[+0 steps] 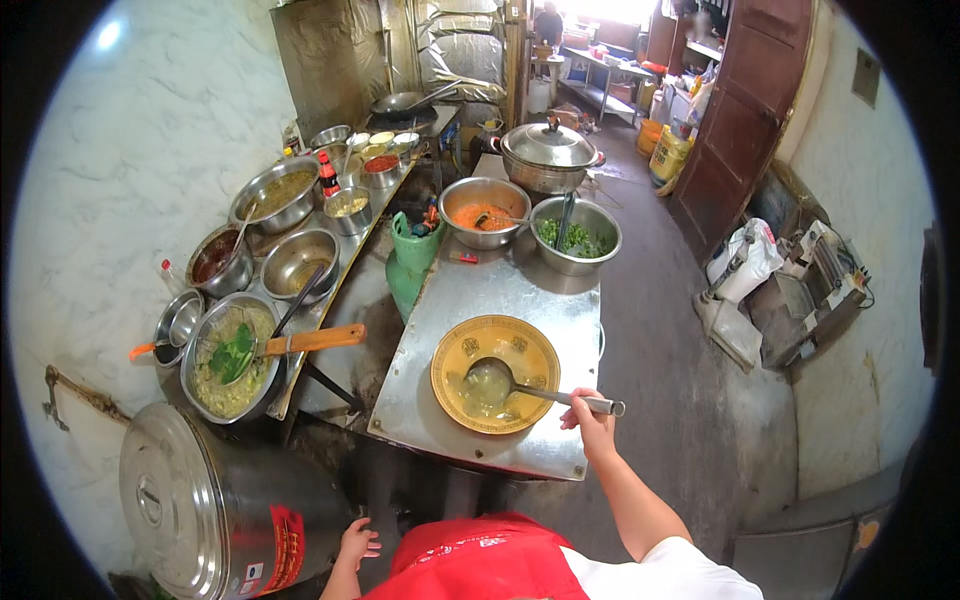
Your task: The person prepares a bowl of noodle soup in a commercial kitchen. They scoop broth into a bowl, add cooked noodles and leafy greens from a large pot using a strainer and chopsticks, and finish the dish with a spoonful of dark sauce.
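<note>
In my right hand [592, 424] is the handle of a metal ladle [555, 394]. The ladle's bowl, full of pale broth, rests inside a yellow patterned bowl [480, 330] near the front of the steel table [409, 405]. Some thin liquid with small bits lies in the yellow bowl. My left hand [360, 541] hangs low beside my red apron [480, 559], fingers apart and holding nothing. The nearest thing to it is a large lidded steel pot [277, 480].
A wooden-handled strainer [315, 341] with green leaves lies across a steel basin [225, 397] at left. Farther along my table are a basin of orange-red sauce [484, 217], a basin of chopped greens [577, 232] and a lidded pot [551, 154]. A green gas cylinder [411, 262] stands between the tables.
</note>
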A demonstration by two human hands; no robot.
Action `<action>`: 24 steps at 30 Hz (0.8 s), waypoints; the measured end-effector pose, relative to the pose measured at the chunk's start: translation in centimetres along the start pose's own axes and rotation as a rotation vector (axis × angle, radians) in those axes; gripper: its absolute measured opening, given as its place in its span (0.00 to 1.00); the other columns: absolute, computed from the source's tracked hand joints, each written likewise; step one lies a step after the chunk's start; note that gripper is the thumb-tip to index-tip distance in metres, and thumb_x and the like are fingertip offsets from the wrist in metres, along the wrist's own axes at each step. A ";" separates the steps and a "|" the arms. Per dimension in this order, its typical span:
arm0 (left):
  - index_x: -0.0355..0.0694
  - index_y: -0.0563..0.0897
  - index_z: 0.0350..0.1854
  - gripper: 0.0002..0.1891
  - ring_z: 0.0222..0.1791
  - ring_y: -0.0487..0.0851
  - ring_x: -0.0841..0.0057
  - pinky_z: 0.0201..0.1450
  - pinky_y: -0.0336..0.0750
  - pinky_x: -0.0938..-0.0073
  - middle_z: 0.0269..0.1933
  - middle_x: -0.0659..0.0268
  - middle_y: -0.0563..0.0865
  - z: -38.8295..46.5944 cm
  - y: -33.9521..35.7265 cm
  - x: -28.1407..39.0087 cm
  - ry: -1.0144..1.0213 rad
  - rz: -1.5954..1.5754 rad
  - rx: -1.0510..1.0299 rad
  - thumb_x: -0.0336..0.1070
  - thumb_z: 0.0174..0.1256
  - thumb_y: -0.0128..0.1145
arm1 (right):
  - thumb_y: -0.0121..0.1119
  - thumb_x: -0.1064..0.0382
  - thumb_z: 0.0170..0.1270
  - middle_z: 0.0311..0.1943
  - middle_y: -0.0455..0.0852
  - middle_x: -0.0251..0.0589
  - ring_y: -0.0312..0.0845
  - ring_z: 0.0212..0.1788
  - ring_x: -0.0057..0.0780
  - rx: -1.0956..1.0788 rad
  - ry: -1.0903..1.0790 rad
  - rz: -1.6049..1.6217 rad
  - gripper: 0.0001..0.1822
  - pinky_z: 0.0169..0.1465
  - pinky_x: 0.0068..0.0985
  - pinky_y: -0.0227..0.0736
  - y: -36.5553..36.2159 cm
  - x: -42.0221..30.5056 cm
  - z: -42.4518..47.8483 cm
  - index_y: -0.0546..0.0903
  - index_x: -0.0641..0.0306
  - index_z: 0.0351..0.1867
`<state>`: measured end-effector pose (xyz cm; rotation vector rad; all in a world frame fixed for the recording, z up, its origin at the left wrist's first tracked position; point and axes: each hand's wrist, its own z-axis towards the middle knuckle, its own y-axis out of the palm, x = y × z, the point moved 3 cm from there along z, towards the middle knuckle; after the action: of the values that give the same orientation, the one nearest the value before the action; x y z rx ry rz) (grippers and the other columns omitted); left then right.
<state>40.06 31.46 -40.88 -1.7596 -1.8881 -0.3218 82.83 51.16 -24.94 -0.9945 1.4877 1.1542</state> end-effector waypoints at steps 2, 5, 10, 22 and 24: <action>0.43 0.61 0.57 0.23 0.30 0.79 0.64 0.26 0.77 0.65 0.41 0.53 0.76 -0.2 0.0 0.1 -0.002 0.006 -0.003 0.28 0.56 0.41 | 0.50 0.67 0.57 0.20 0.75 0.38 0.74 0.21 0.20 -0.014 -0.002 -0.009 0.06 0.23 0.18 0.73 0.3 -0.5 -0.2 0.74 0.68 0.33; 0.43 0.61 0.57 0.23 0.30 0.79 0.64 0.26 0.77 0.65 0.41 0.54 0.76 -0.2 -0.1 0.2 -0.004 0.014 0.002 0.28 0.56 0.41 | 0.49 0.69 0.57 0.20 0.75 0.36 0.75 0.22 0.20 -0.052 -0.112 -0.078 0.06 0.24 0.18 0.74 1.1 -1.3 -0.5 0.74 0.69 0.34; 0.43 0.62 0.56 0.22 0.27 0.80 0.63 0.24 0.77 0.64 0.40 0.53 0.76 0.3 -0.4 0.4 0.016 0.032 -0.003 0.27 0.56 0.41 | 0.54 0.71 0.52 0.22 0.80 0.40 0.78 0.23 0.22 -0.118 -0.324 -0.456 0.05 0.24 0.16 0.71 1.6 -3.1 -0.7 0.76 0.67 0.32; 0.44 0.64 0.55 0.22 0.28 0.80 0.65 0.25 0.77 0.65 0.40 0.56 0.76 1.1 0.2 1.5 0.025 0.036 -0.010 0.26 0.56 0.39 | 0.56 0.66 0.39 0.13 0.71 0.29 0.69 0.16 0.26 -0.548 -0.934 -1.089 0.11 0.20 0.22 0.63 2.3 -4.4 -1.9 0.77 0.53 0.30; 0.45 0.63 0.55 0.23 0.28 0.79 0.63 0.25 0.77 0.63 0.39 0.55 0.76 1.3 -0.2 1.3 0.008 0.040 -0.003 0.25 0.55 0.39 | 0.55 0.66 0.39 0.14 0.71 0.29 0.70 0.16 0.26 -0.489 -0.949 -1.080 0.11 0.20 0.21 0.63 2.3 -5.1 -2.3 0.77 0.53 0.30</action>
<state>39.58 33.22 -41.26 -1.7931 -1.8454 -0.3160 81.13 49.58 -19.33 -1.0879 -0.1529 0.9109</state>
